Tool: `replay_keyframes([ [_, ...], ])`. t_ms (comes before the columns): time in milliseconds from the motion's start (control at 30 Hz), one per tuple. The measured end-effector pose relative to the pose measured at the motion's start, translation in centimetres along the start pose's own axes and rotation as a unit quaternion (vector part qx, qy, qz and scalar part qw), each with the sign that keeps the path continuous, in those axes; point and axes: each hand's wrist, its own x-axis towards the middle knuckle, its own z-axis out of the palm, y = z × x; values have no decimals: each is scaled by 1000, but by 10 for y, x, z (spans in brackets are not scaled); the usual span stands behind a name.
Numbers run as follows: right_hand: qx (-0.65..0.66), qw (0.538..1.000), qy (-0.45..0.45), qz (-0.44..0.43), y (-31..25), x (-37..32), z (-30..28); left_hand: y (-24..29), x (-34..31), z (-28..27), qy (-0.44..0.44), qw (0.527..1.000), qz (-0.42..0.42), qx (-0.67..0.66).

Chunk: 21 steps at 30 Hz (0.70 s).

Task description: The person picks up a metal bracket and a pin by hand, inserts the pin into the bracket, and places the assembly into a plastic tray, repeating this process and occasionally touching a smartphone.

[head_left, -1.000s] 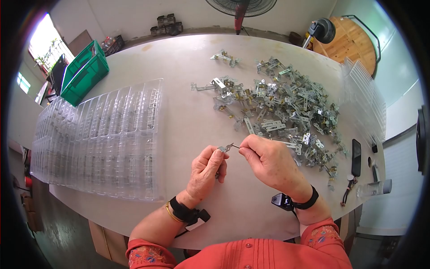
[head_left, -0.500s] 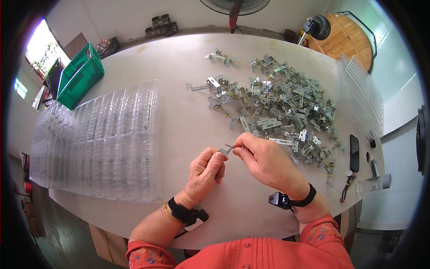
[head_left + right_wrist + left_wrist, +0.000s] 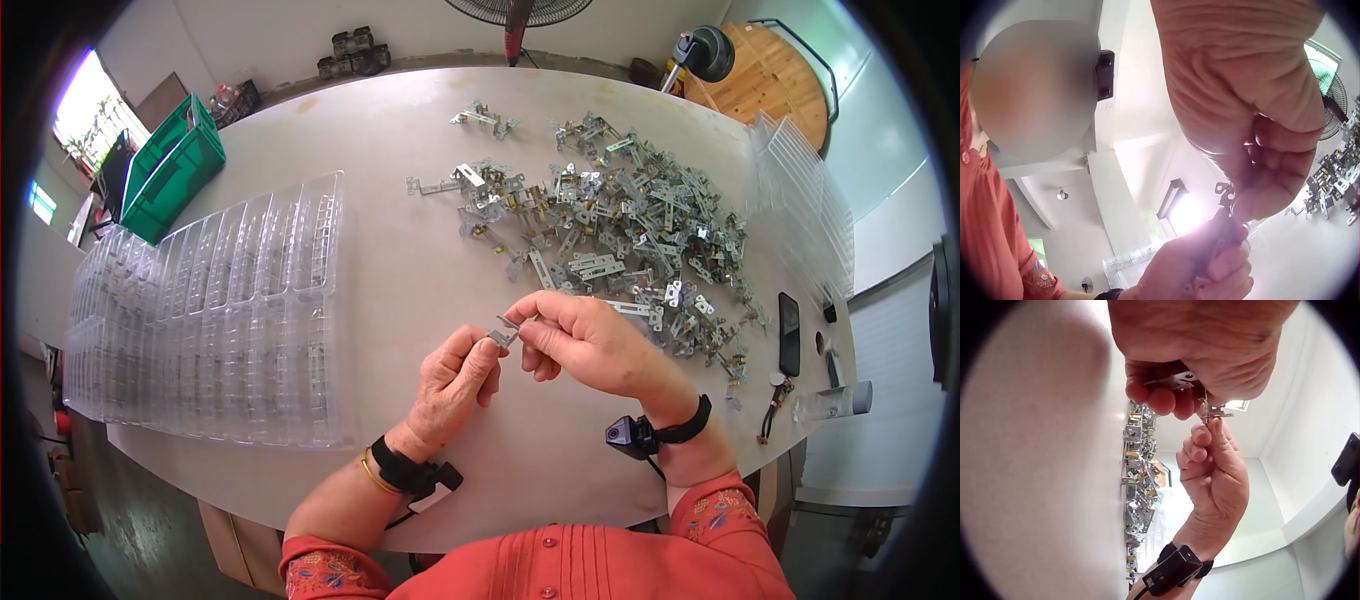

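Both hands meet over the table's near middle on one small metal bracket (image 3: 506, 331). My left hand (image 3: 462, 372) pinches its lower end between thumb and fingertips; the same bracket (image 3: 1192, 382) shows under those fingers in the left wrist view. My right hand (image 3: 572, 338) pinches the upper end, seen as the bracket (image 3: 1225, 190) against the light in the right wrist view. A large heap of loose metal brackets (image 3: 620, 232) lies just beyond the right hand.
Clear plastic compartment trays (image 3: 215, 310) cover the table's left side. A green crate (image 3: 170, 165) sits at the far left. More clear trays (image 3: 805, 215) lie at the right edge, near a black phone (image 3: 788, 333) and small items. A fan base (image 3: 517, 25) stands behind the table.
The right hand has drawn closer to the left, so the bracket is now held tightly between both. The view has shifted slightly; the heap has not changed.
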Motion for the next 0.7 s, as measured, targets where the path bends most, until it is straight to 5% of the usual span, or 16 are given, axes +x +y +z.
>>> replay_keyframes([
  [333,3,999,0,48,4,3,-4,-3,-2,-1,-39,998,8,44],
  [400,-99,995,0,-33,12,5,-8,-2,-2,-1,-58,996,7,67],
  [533,-123,989,54,-64,5,3,-2,4,-1,2,-92,989,36,109],
  [633,-101,985,124,-67,-1,3,-1,2,-1,1,-72,997,-37,14],
  [700,-156,952,139,-226,0,4,-3,4,2,-1,-39,993,-86,-64],
])
